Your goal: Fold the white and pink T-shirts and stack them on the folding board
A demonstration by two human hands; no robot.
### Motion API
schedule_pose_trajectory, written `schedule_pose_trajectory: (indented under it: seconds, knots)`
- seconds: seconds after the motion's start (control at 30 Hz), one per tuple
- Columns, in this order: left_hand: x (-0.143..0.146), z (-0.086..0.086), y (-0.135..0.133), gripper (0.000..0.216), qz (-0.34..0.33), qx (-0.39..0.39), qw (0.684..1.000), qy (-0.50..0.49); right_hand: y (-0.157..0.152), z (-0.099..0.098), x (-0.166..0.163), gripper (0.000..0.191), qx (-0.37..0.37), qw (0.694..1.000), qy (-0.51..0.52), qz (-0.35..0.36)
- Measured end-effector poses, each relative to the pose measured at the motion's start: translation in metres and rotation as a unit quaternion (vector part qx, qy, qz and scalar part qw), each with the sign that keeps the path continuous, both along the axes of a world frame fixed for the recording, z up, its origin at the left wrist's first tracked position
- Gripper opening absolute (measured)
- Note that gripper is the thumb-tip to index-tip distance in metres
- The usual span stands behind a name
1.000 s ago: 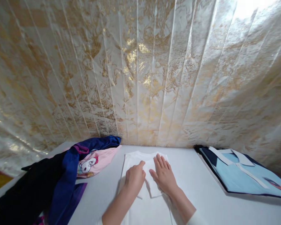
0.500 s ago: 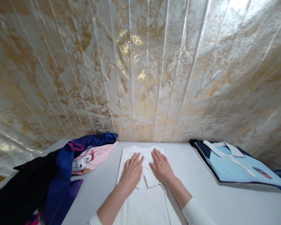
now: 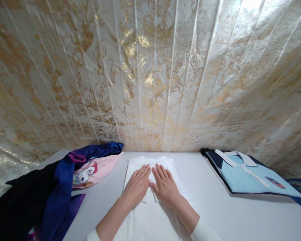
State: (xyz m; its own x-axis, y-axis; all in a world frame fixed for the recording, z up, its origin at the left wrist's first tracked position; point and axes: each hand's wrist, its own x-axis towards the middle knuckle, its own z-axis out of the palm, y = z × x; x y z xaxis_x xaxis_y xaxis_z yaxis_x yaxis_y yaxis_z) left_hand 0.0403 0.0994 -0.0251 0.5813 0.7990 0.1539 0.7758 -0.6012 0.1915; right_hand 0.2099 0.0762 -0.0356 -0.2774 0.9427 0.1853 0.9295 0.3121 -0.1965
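Head view: the left hand [image 3: 137,186] and right hand [image 3: 166,188] have drawn together, fingers straight, narrowly spread, gripping nothing, flat on the upper middle of the white shirt [image 3: 154,216] lying on the table [image 3: 213,214]; smoothing now seems centred there.

an indoor corner with the look of a home, though that cannot be told for sure; a small shop could look much the same. the homely signs are a pale curtain [image 3: 150,113] with shiny gold patterning, hanging close behind a plain white surface [image 3: 230,221], and everyday clothes lying there: a loose dark heap [image 3: 20,197] at the left, a pink cloth [image 3: 107,167] with a cartoon dog, a white shirt [image 3: 153,221] in the middle, a light-blue polo [image 3: 251,177] at the right.
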Motion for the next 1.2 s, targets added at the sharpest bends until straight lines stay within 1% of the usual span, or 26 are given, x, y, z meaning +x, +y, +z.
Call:
schedule_pose_trajectory:
  seconds: [0.1, 0.17, 0.23, 0.3, 0.37, 0.43, 0.5, 0.6, 0.7, 0.77, 0.83, 0.87, 0.93, 1.0, 1.03, 1.07, 1.1, 1.2]
  knots:
    - [0.001, 0.000, -0.002, 0.052, 0.007, 0.014, 1.000, -0.015, 0.011, 0.000, 0.012, 0.055, 0.007, 0.999, 0.039, -0.011]
    - [0.000, 0.003, -0.002, 0.050, 0.022, 0.024, 0.999, -0.024, 0.021, 0.000, 0.024, 0.051, 0.013, 0.998, 0.055, -0.036]
    - [-0.004, 0.007, -0.001, 0.049, 0.059, 0.036, 0.997, -0.030, 0.030, -0.001, 0.034, 0.051, 0.018, 0.996, 0.057, -0.064]
    - [-0.012, 0.012, 0.001, 0.047, 0.111, 0.047, 0.992, -0.027, 0.033, -0.003, 0.038, 0.053, 0.016, 0.995, 0.058, -0.081]
    - [-0.019, 0.013, 0.004, 0.046, 0.158, 0.054, 0.986, -0.015, 0.031, -0.007, 0.035, 0.058, 0.012, 0.994, 0.051, -0.093]
    - [-0.025, 0.012, 0.006, 0.047, 0.183, 0.051, 0.982, 0.003, 0.027, -0.012, 0.030, 0.066, 0.013, 0.994, 0.032, -0.108]
    - [-0.028, 0.008, 0.006, 0.052, 0.196, 0.043, 0.980, 0.018, 0.024, -0.015, 0.026, 0.070, 0.013, 0.992, 0.007, -0.122]
    - [-0.029, 0.003, 0.008, 0.055, 0.205, 0.027, 0.978, 0.025, 0.023, -0.015, 0.025, 0.070, 0.008, 0.992, -0.016, -0.128]
    - [-0.036, 0.006, 0.013, 0.057, 0.195, 0.010, 0.981, 0.019, 0.023, -0.008, 0.027, 0.070, -0.007, 0.990, -0.028, -0.136]
    - [-0.045, 0.011, 0.020, 0.054, 0.178, 0.004, 0.984, 0.012, 0.024, 0.001, 0.024, 0.068, -0.019, 0.989, -0.029, -0.141]
    - [-0.056, 0.016, 0.029, 0.051, 0.159, 0.002, 0.987, 0.005, 0.022, 0.010, 0.014, 0.066, -0.023, 0.993, -0.026, -0.116]
    - [-0.061, 0.018, 0.035, 0.051, 0.148, 0.002, 0.989, 0.002, 0.021, 0.014, 0.006, 0.064, -0.019, 0.996, -0.022, -0.086]
    - [-0.069, 0.022, 0.049, 0.047, 0.127, 0.005, 0.992, -0.004, 0.017, 0.018, -0.013, 0.062, -0.006, 1.000, -0.007, 0.000]
    - [-0.073, 0.024, 0.063, 0.035, 0.114, 0.013, 0.993, -0.009, 0.012, 0.018, -0.033, 0.061, 0.005, 0.996, 0.007, 0.086]
    - [-0.073, 0.025, 0.070, 0.027, 0.112, 0.017, 0.994, -0.011, 0.008, 0.017, -0.042, 0.061, 0.009, 0.993, 0.010, 0.117]
    - [-0.073, 0.025, 0.076, 0.020, 0.111, 0.022, 0.994, -0.011, 0.005, 0.015, -0.048, 0.061, 0.010, 0.990, 0.010, 0.138]
    - [-0.073, 0.025, 0.082, 0.017, 0.112, 0.025, 0.993, -0.009, 0.002, 0.013, -0.053, 0.061, 0.010, 0.989, 0.007, 0.150]
    - [-0.069, 0.020, 0.094, 0.030, 0.122, 0.031, 0.992, 0.000, -0.005, 0.009, -0.059, 0.062, -0.001, 0.988, -0.006, 0.157]
